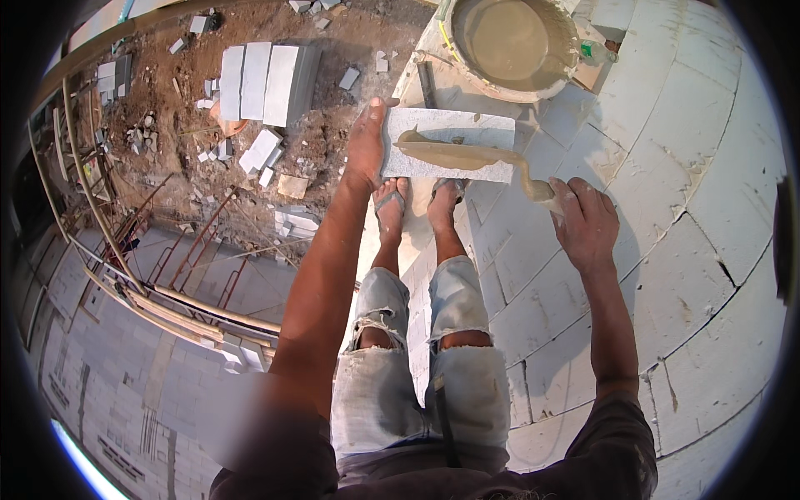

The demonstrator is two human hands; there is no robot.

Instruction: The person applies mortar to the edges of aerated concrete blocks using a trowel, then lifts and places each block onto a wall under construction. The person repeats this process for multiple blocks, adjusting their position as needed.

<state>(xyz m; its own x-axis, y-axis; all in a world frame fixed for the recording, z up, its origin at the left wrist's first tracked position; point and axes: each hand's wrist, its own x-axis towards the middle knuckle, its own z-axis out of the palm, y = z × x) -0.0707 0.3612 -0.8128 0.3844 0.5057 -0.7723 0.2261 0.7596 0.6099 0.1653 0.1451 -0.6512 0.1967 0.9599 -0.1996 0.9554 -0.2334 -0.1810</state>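
Note:
My left hand (365,146) grips a pale grey block (492,125) by its left end, holding it up over my feet. My right hand (583,221) is closed on the handle of a trowel (458,154); its long blade, coated in grey-beige mortar, lies along the block's face. Above the block stands a round bucket (446,25) of wet mortar (508,42), with a green plastic bottle (596,52) at its right. A dark flat bar (425,79) lies just behind the block.
I stand on a pale ledge beside a blockwork wall (683,150). To the left is a drop to dirt ground (167,100) with stacked blocks (262,83), rubble and bamboo and red metal scaffolding (117,242). A block surface (100,367) shows at lower left.

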